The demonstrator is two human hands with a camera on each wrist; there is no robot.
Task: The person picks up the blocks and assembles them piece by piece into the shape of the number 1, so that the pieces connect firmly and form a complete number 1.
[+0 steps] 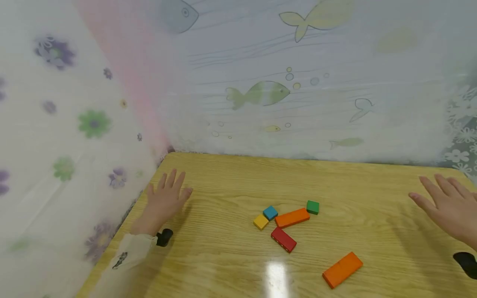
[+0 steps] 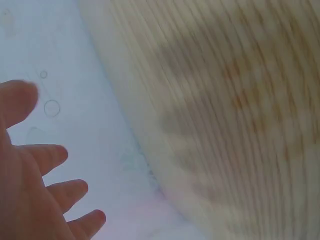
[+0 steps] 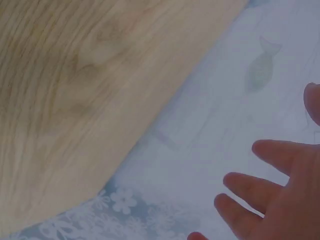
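Note:
On the wooden table lie several toy blocks. A long orange block (image 1: 292, 218) has a green block (image 1: 313, 207) at its right end. By its left end are a blue block (image 1: 270, 212) and a yellow block (image 1: 261, 222), which sit corner to corner. Just below lies a red block (image 1: 283, 239), and a second orange block (image 1: 342, 270) is closer to the front. My left hand (image 1: 164, 203) hovers over the table's left side, fingers spread, holding nothing. Over the right side, my right hand (image 1: 449, 207) is likewise spread and holds nothing. Neither wrist view shows a block.
The wooden table (image 1: 216, 182) meets a pale back wall covering (image 1: 238, 132) printed with fish. A flowered covering (image 1: 74, 145) hangs along the left edge. Light glares off the tabletop near the front middle.

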